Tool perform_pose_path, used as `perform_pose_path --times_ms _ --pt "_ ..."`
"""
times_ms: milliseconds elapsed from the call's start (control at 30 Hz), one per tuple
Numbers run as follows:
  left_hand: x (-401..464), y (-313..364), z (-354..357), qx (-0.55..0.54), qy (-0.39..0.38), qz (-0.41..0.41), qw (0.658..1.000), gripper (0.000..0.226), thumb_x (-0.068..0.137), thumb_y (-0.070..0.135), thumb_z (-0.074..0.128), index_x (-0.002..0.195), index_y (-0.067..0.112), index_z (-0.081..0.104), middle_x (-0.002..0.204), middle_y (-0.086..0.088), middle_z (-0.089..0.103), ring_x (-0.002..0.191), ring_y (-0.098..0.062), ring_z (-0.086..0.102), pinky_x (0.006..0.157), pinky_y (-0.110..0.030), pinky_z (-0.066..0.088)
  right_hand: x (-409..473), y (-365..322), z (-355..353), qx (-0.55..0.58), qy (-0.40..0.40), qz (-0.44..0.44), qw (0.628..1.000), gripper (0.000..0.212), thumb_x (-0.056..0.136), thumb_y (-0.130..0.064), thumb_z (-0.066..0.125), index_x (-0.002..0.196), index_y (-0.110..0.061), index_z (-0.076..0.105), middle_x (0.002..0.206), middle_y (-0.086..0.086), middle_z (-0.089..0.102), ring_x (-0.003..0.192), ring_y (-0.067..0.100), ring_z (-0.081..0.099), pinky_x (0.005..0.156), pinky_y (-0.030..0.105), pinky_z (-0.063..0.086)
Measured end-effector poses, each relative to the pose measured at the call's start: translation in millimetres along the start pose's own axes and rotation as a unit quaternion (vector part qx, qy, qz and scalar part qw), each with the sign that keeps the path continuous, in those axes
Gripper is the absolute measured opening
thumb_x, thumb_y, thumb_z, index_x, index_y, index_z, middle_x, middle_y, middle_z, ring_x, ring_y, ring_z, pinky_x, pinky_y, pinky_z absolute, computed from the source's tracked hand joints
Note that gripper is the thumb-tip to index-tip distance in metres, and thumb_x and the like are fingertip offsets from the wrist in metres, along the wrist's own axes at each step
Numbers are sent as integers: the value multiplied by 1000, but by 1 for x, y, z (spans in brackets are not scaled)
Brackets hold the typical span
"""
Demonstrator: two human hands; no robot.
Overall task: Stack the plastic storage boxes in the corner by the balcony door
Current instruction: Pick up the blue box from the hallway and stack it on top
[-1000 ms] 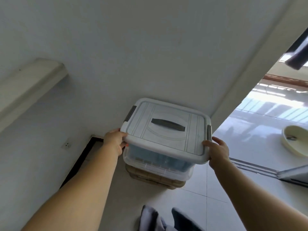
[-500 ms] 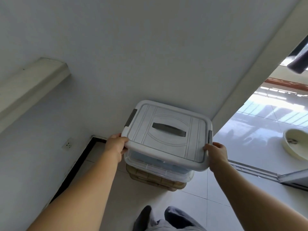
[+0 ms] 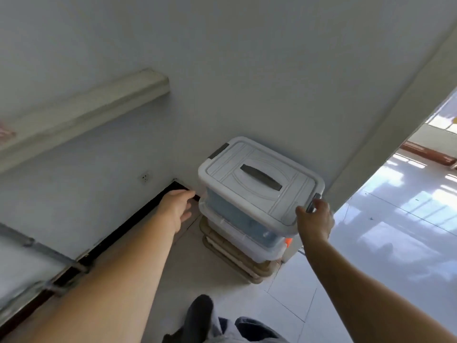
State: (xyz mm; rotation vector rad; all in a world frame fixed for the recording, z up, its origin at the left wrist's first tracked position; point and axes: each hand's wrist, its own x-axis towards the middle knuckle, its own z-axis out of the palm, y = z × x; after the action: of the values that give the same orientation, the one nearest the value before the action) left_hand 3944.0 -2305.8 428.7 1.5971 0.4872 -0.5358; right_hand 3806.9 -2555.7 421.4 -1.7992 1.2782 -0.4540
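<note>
A storage box with a grey lid [image 3: 237, 169] and a dark handle sits on top of a stack in the corner. Its clear body shows blue contents. Under it is a clear box with a white rim [image 3: 262, 250], and below that a tan box [image 3: 237, 264] on the floor. My left hand [image 3: 176, 206] hovers open just left of the stack, a short gap away from the boxes. My right hand [image 3: 315, 219] is at the top box's right end, fingers curled around the lid rim by the dark latch.
The white wall is right behind the stack, with a socket [image 3: 144, 178] and a ledge [image 3: 84, 112] to the left. A black skirting strip [image 3: 138, 219] runs along the floor. The balcony door frame [image 3: 385, 125] and the sunlit tiled floor [image 3: 408, 206] lie to the right. My foot [image 3: 199, 313] is below.
The top box has come down onto the stack. My left hand has let go of the lid and moved away to the left. The view has pulled back and turned.
</note>
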Motion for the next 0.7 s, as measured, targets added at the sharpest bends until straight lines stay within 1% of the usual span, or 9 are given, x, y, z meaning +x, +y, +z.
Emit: perform_pose_path --times_ms 33,67,167,267,333,433,533,600,700 --pt "-5 -1 -1 -1 -1 0 1000 24 87 20 64 110 17 59 94 -1 59 94 -17 58 75 -32 52 -1 -1 2 -4 -5 -15 1000 52 84 -21 64 133 -14 48 133 10 50 122 31 44 107 48 36" --pt "-26 -22 -7 -21 18 1 1000 23 87 20 64 109 17 59 90 1 58 89 -16 58 73 -32 51 -10 5 -6 -4 -34 -43 998 51 84 -21 63 133 -16 48 135 9 48 124 30 43 108 48 35" --pt "-77 -67 -14 -50 54 -4 997 19 87 19 63 105 17 58 84 1 55 76 -12 57 67 -30 50 -34 22 -18 3 -80 -109 991 47 85 -21 60 131 -20 48 138 5 46 129 27 39 109 44 33" --pt "-138 -122 -24 -71 83 -43 993 12 87 20 61 99 17 57 80 0 52 72 -12 55 61 -27 47 -68 50 -36 -35 -136 -152 978 45 86 -18 59 130 -20 49 137 5 47 129 26 38 108 41 33" --pt "-174 -152 -31 -85 89 -66 990 7 87 20 62 92 18 57 79 0 53 70 -12 56 61 -27 47 -88 72 -46 -48 -177 -148 972 45 86 -16 56 131 -19 49 139 7 47 130 27 37 110 42 31" --pt "-224 -192 -53 -118 132 -76 981 5 88 18 61 84 18 57 78 -1 53 70 -13 56 63 -27 45 -125 91 -53 -74 -243 -149 956 44 85 -13 54 129 -15 51 138 11 49 131 30 38 113 46 27" --pt "-268 -231 -77 -154 179 -85 968 7 88 18 60 82 18 58 80 -2 54 74 -16 57 69 -30 46 -164 105 -54 -108 -319 -164 927 43 85 -11 53 128 -12 52 131 12 55 123 33 48 104 41 37" --pt "-301 -260 -95 -186 213 -86 955 5 88 17 59 84 18 58 81 -3 55 81 -19 58 74 -33 46 -198 115 -56 -135 -376 -186 898 42 85 -11 53 127 -11 53 127 12 59 118 32 53 101 41 42" --pt "-342 -295 -115 -224 241 -87 940 10 89 18 59 79 19 57 81 -3 56 84 -20 58 73 -33 46 -240 127 -55 -159 -420 -221 866 41 84 -11 54 125 -9 55 122 13 61 113 32 56 95 37 43"
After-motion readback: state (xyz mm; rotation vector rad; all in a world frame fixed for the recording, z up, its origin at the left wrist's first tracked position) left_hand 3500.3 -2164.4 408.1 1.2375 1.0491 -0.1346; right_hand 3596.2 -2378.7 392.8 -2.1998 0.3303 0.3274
